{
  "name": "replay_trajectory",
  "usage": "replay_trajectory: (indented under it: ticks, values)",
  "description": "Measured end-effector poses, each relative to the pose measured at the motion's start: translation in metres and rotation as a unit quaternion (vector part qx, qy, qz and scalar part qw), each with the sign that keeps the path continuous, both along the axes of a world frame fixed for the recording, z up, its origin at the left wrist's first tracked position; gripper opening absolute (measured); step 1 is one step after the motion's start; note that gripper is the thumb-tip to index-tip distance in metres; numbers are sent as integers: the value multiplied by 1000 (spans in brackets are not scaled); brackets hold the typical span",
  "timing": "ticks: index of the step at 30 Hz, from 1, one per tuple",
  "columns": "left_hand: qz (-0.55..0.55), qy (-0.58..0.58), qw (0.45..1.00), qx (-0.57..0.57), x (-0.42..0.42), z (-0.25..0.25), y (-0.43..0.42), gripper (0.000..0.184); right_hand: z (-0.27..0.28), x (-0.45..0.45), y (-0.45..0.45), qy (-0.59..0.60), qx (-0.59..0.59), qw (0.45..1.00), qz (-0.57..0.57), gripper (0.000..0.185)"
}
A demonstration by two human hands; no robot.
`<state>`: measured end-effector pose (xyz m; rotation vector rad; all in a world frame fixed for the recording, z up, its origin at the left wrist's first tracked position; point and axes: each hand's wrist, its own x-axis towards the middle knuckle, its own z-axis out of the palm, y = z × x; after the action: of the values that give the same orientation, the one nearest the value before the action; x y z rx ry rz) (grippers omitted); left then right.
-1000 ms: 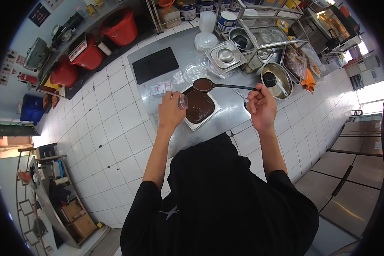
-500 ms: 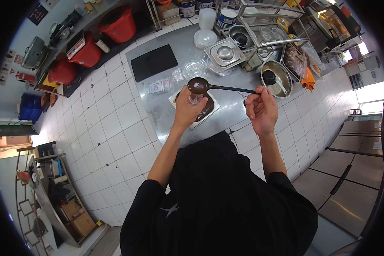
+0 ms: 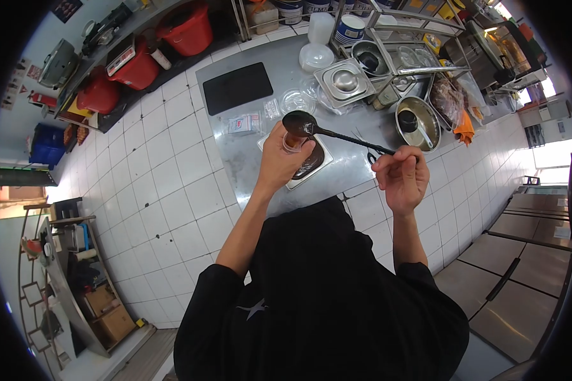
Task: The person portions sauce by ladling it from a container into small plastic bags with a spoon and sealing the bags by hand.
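Note:
My left hand (image 3: 279, 159) is wrapped round a small clear plastic cup (image 3: 292, 142), with some brown showing inside it. In my right hand (image 3: 403, 174) is the end of the long handle of a black ladle (image 3: 299, 124). The ladle's bowl is tilted just above the cup, coated with dark brown sauce. Below both hands, a rectangular metal pan (image 3: 325, 159) of the same dark sauce sits on the steel table (image 3: 235, 149). My left hand covers part of that pan.
A black mat (image 3: 238, 87) lies at the table's far left. Near it are a small printed packet (image 3: 243, 124) and clear plastic lids (image 3: 297, 101). Metal pans (image 3: 344, 81) stand at the back, and a steel pot (image 3: 418, 124) with a ladle in it is to the right.
The ladle's bowl has tipped over toward the cup, and its handle end has moved right and down with my right hand. Brown now shows in the cup, which looked clear before.

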<state>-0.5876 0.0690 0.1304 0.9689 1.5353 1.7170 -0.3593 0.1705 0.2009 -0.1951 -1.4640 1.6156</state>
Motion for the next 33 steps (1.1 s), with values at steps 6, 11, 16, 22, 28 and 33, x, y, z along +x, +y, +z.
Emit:
replay_trajectory:
  ticks: [6, 11, 16, 22, 28, 33]
  values:
    - [-7, 6, 1000, -22, -3, 4, 1, 26, 11, 6, -7, -29, 123, 992, -28, 30]
    - [-1, -34, 999, -6, 1, 16, -2, 24, 28, 5, -9, -49, 273, 960, -26, 30]
    - [-17, -31, 999, -11, 3, 36, -10, 24, 34, 2, -11, -47, 336, 940, -25, 32]
    - [-23, -54, 998, 7, 4, 35, -14, 25, 16, 7, -18, -25, 240, 970, -36, 31]
    - [-17, -31, 999, -17, 4, 34, -20, 28, -18, 1, -32, 37, 16, 999, -33, 30]
    - [-23, -31, 999, 1, 5, 22, -19, 32, -35, -7, -42, 64, -146, 987, -35, 30]
